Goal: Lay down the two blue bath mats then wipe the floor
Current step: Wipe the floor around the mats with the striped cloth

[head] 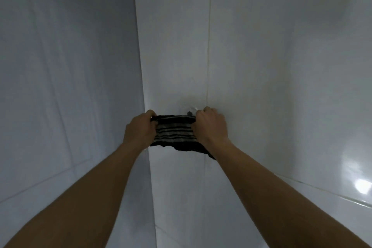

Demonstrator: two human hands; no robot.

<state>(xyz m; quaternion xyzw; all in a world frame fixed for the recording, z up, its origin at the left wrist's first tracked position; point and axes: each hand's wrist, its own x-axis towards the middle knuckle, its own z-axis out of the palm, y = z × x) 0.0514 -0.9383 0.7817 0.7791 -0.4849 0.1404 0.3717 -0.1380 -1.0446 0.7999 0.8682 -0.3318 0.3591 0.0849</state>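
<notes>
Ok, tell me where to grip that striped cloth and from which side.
Grip the striped cloth at its two upper corners, coming in from either side, as the left hand and right hand do. It hangs flat against the tiled wall with its lower edge loose, so the top corners keep it spread.

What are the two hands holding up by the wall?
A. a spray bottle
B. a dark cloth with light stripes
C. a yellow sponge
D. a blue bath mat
B: the left hand and the right hand each grip one end of a dark cloth with light stripes, stretched between them in front of the white tiled wall; no blue mat is in view.
</notes>
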